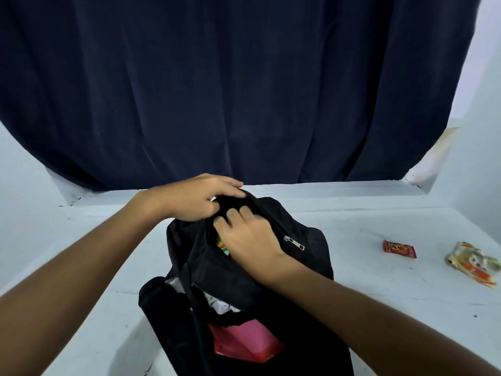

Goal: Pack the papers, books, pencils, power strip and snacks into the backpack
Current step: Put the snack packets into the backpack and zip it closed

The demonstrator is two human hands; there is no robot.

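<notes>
Both hands are up at the front pocket of the soft black fabric backpack (244, 280), which sits mid-desk on the white painted desk (379, 294). The left hand (195, 198) pinches the pocket's top edge; the right hand (249, 240) has curled fingers tucked inside the opening, grip unclear. A pink-and-red flat book (244, 343) shows in the main compartment. A small red snack packet (399, 248) and an orange-and-clear snack bag (473, 263) lie well right.
</notes>
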